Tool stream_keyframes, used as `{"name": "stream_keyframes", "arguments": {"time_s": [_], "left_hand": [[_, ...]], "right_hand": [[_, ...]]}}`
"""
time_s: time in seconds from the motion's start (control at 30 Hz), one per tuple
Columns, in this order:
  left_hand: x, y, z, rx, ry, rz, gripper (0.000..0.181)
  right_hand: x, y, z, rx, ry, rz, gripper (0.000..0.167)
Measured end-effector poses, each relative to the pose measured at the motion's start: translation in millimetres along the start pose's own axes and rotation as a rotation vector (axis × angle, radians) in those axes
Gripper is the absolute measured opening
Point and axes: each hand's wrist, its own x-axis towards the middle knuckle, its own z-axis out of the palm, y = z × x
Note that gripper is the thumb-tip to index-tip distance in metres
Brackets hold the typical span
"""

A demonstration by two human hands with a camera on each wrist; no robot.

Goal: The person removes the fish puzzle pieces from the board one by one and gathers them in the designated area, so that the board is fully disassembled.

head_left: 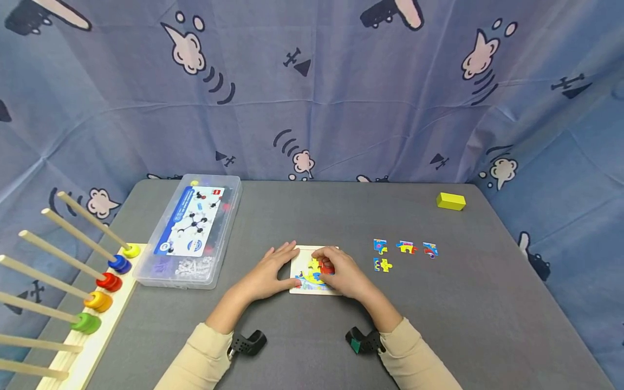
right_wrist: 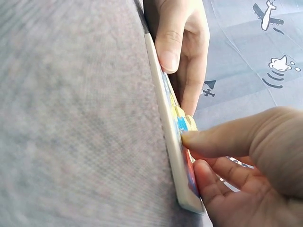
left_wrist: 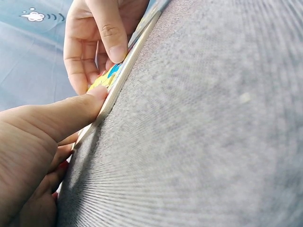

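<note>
A small wooden puzzle board (head_left: 302, 254) with a pale border lies flat on the grey table, partly filled with colourful pieces. The left hand (head_left: 271, 274) rests at the board's left side, its fingers extended toward the far corner and its thumb pressing the near left part. Over the right half, the right hand (head_left: 345, 273) pinches a puzzle piece against the board; its fingers hide much of that piece. In the right wrist view, the right thumb (right_wrist: 213, 142) touches the picture beside a slightly raised yellow piece (right_wrist: 191, 123). The left thumb (left_wrist: 78, 109) presses the board's edge in the left wrist view.
Several loose puzzle pieces (head_left: 406, 247) lie right of the board. A yellow block (head_left: 450, 201) sits at the far right. On the left are a clear plastic case (head_left: 226, 233) with a molecule label and a wooden peg rack (head_left: 114, 311) with coloured rings.
</note>
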Motion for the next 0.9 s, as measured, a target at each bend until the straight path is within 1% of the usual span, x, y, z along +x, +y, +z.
{"name": "stream_keyframes", "arguments": {"time_s": [0.33,0.5,0.73,0.9], "left_hand": [[0.2,1.1,-0.6,0.003,0.004,0.003,0.071],[0.2,0.9,-0.2,0.007,0.005,0.005,0.071],[-0.3,1.5,-0.7,0.001,0.012,0.008,0.071],[0.4,1.4,-0.8,0.014,0.005,0.012,0.071]], "right_hand": [[0.2,-0.7,-0.8,-0.025,0.040,-0.005,0.039],[-0.1,-0.9,-1.9,-0.039,0.046,-0.028,0.038],[-0.5,-2.1,-3.7,-0.061,0.046,-0.083,0.037],[-1.6,-1.9,-5.0,-0.050,0.044,-0.088,0.037]]}}
